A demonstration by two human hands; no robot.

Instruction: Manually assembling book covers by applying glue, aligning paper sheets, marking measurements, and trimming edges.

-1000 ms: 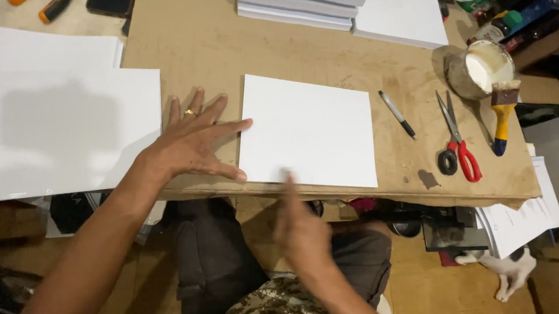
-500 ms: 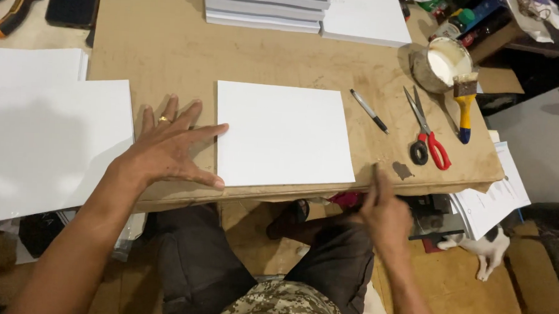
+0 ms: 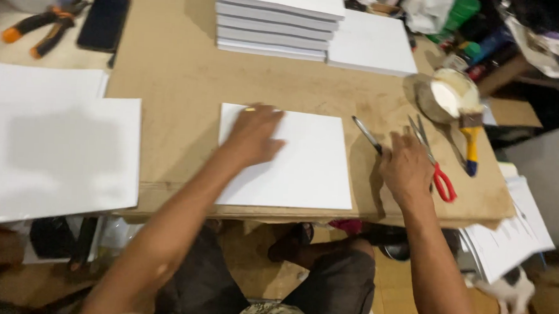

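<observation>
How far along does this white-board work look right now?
Seemingly done: a stack of white boards sits at the back of the table. In hand: the left hand presses flat on one white square board, while the right hand reaches the pen-like tool beside the red scissors. Left: large white sheets lie untouched; the brush rests on the glue pot.

I am stretching my left forearm forward and pressing my left hand (image 3: 253, 134) palm down, fingers spread flat and slightly blurred. I am reaching my right hand (image 3: 407, 170) out farther to the side, knuckles up, fingers curling loosely downward, wrist straight.
</observation>
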